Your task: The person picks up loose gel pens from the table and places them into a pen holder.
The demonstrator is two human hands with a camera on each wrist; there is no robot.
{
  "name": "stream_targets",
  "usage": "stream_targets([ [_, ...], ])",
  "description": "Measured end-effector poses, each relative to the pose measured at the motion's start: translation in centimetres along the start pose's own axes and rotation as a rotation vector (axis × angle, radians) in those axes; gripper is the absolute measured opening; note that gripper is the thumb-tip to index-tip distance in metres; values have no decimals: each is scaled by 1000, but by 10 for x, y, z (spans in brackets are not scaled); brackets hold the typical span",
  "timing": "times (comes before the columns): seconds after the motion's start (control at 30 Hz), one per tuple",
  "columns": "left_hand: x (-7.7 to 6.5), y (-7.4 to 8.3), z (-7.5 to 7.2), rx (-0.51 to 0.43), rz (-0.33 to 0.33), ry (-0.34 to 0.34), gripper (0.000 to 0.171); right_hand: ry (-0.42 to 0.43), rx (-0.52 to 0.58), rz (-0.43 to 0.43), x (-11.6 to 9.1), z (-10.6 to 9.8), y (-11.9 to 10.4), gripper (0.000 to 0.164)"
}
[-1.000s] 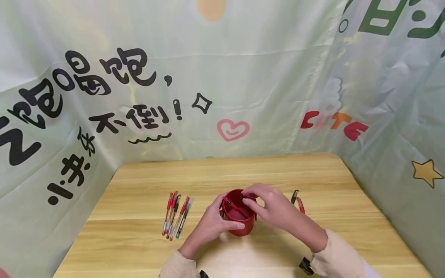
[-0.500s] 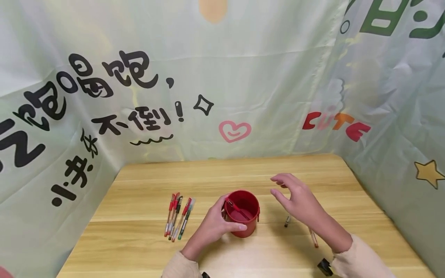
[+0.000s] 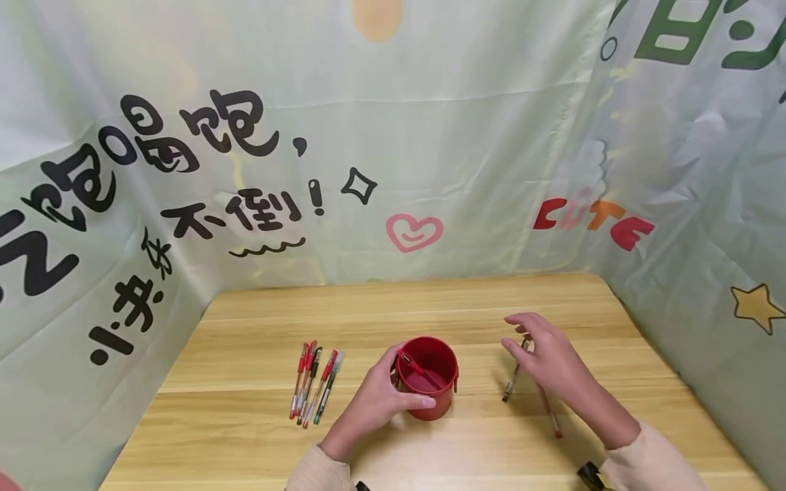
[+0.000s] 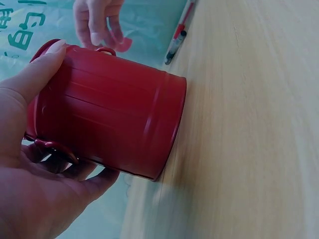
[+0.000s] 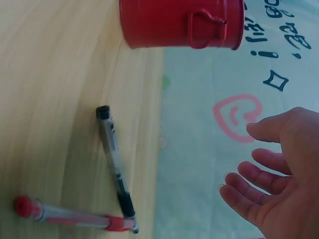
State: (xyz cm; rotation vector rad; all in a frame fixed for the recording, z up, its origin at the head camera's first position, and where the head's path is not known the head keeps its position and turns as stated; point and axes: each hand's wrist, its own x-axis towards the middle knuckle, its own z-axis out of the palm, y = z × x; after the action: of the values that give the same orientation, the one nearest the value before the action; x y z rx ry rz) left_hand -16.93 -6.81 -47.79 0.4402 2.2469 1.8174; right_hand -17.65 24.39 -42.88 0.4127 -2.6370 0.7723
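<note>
My left hand (image 3: 387, 385) grips a small red metal bucket (image 3: 430, 406) from the left, thumb across its near side and fingers round the far side. Inside the bucket leans a red-capped pen (image 3: 417, 368). In the left wrist view the bucket (image 4: 109, 109) looks tilted on its side because of the camera's angle. Off to the right, my right hand (image 3: 546, 351) hovers above two pens, its fingers loosely bent and holding nothing. Those are a black gel pen (image 5: 113, 154) and a red gel pen (image 5: 75, 215); in the head view the hand partly hides them.
Several red, black and green pens (image 3: 313, 385) lie side by side left of the bucket. The wooden table (image 3: 258, 327) has a printed cloth backdrop (image 3: 479, 150) along its back and sides.
My right hand has drawn out of the bucket's mouth and moved right, over the two pens. The left hand stays on the bucket. The head view has shifted slightly.
</note>
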Motion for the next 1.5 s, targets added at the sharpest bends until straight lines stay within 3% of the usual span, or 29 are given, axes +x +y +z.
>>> stream_targets([
  [0.63, 2, -3, -1, -10, 0, -4, 96, -127, -14, 194, -5, 8, 34, 52],
  [1.1, 1, -1, -1, -6, -7, -2, 97, -231, -154, 323, -7, 18, 51, 66],
  [1.5, 1, -1, -1, -28, 1, -9, 95, -309, -178, 366, -8, 23, 57, 66],
])
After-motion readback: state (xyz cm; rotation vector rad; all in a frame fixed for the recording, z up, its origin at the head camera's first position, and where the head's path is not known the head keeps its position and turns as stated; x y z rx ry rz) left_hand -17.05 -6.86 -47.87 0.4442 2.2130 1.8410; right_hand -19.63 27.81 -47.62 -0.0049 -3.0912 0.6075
